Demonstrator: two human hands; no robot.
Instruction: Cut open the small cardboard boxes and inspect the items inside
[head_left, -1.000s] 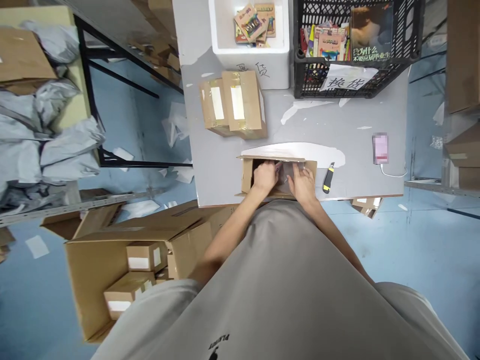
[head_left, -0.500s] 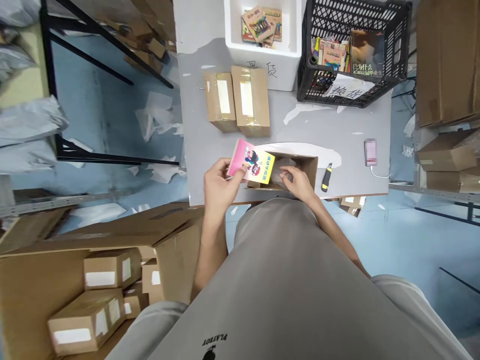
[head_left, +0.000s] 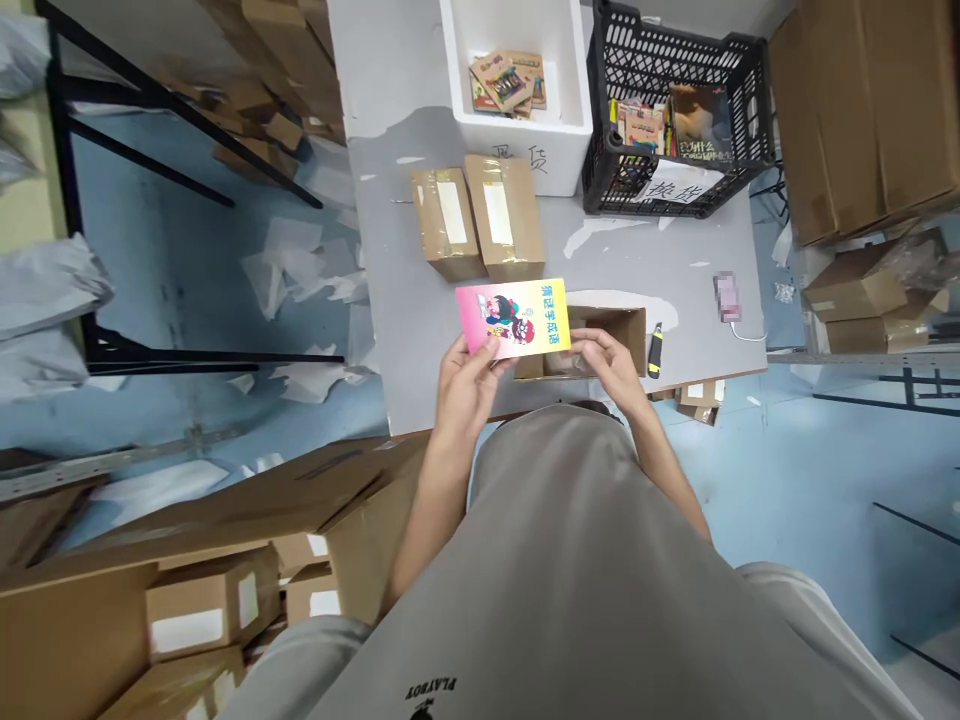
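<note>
Above the near edge of the grey surface (head_left: 409,350), a booklet (head_left: 514,318) with a pink and yellow cover is held flat to view, its far side partly overlapping the left part of an open carton (head_left: 635,342). The left hand (head_left: 463,392) grips the booklet at its lower left, thumb on the cover and fingers beneath. The right hand (head_left: 611,368), fingers loosely bent and narrowly spaced, lies beside the booklet's yellow end and over the carton; whether the fingertips touch the cover's edge cannot be told. Cartoon figures occupy the middle of the cover, with a column of characters at its right. The carton's contents are largely hidden.

Just right of the carton lies a black and yellow utility knife (head_left: 655,352); farther right, a pink device (head_left: 727,297), its face blurred, with a white cable. Beyond the booklet stand two taped boxes (head_left: 506,215), side by side and bearing white labels. Behind these are a white tub (head_left: 559,160) containing small books (head_left: 506,82) and, to its right, a black crate (head_left: 622,168) of upright books, with a handwritten sheet (head_left: 679,183) on its front.
</note>
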